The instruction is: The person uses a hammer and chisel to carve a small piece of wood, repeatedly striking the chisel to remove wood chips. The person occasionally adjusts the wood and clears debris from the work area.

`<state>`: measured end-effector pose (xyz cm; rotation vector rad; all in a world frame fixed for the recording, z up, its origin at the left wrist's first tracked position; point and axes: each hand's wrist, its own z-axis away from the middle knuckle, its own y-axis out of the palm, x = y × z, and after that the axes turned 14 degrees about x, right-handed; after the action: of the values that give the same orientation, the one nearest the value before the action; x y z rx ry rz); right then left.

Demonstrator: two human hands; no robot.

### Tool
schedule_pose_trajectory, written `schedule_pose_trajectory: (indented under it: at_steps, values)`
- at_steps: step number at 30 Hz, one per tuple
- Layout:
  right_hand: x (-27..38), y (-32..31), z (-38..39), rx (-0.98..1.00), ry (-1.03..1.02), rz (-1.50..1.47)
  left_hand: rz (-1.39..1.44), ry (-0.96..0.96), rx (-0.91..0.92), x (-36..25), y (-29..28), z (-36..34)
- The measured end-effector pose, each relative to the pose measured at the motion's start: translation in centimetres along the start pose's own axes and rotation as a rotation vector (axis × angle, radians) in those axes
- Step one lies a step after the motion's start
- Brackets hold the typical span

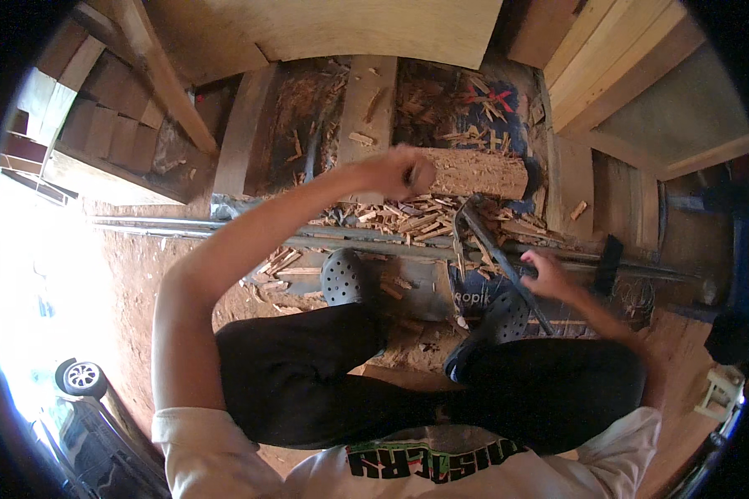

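Note:
A rough-hewn wooden block (479,173) lies crosswise beyond my feet, its pale surface chipped. My left hand (398,173) is curled over the block's left end, and part of its grip is hidden. Just right of centre, an adze-like tool (493,243) leans with its head against the chips and its dark handle slanting down toward my right knee. My right hand (546,276) is beside that handle, fingers bent and apart, not wrapped round it. Whether the fingertips touch the handle is hard to tell.
Wood chips (416,218) cover the ground around the block. Metal pipes (333,238) run across in front of my clogs (342,278). Boards and a plywood sheet (349,29) stand at the back, with timber beams (612,62) on the right. A car (91,432) is at lower left.

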<state>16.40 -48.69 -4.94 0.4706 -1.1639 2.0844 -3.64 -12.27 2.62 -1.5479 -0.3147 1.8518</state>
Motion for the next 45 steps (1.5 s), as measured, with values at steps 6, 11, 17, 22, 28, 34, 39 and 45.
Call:
schedule_pose_trajectory:
  at_steps: [6, 11, 17, 22, 28, 34, 39, 45]
  values:
    - [2.4, 6.4, -2.3, -0.43, 0.121, 0.076, 0.471, 0.115, -0.484, -3.2, -6.7, -4.5]
    - [2.3, 7.6, -3.4, -0.391, 0.258, 0.034, 0.574, 0.148, -0.622, -2.9, -6.9, -5.4]
    - [2.5, 7.4, -3.7, -0.183, 0.477, 0.036, 0.807, 0.082, -0.788, 0.1, -3.9, -6.8]
    - [3.4, 7.6, -4.0, -0.278, 0.439, 0.051, 0.695, 0.116, -0.822, 0.4, -2.9, -8.4]
    - [3.3, 7.7, -4.2, -0.299, 0.453, 0.1, 0.559, 0.035, -0.713, 0.4, -1.0, -9.5]
    - [3.0, 7.8, -4.4, -0.246, 0.483, 0.072, 0.521, 0.052, -0.637, 1.2, 0.5, -9.7]
    - [2.4, 8.0, -4.4, -0.223, 0.473, -0.004, 0.527, 0.092, -0.563, 1.3, -0.2, -9.6]
    - [2.0, 8.3, -4.5, -0.248, 0.464, 0.073, 0.547, 0.18, -0.524, 0.9, -0.7, -8.9]
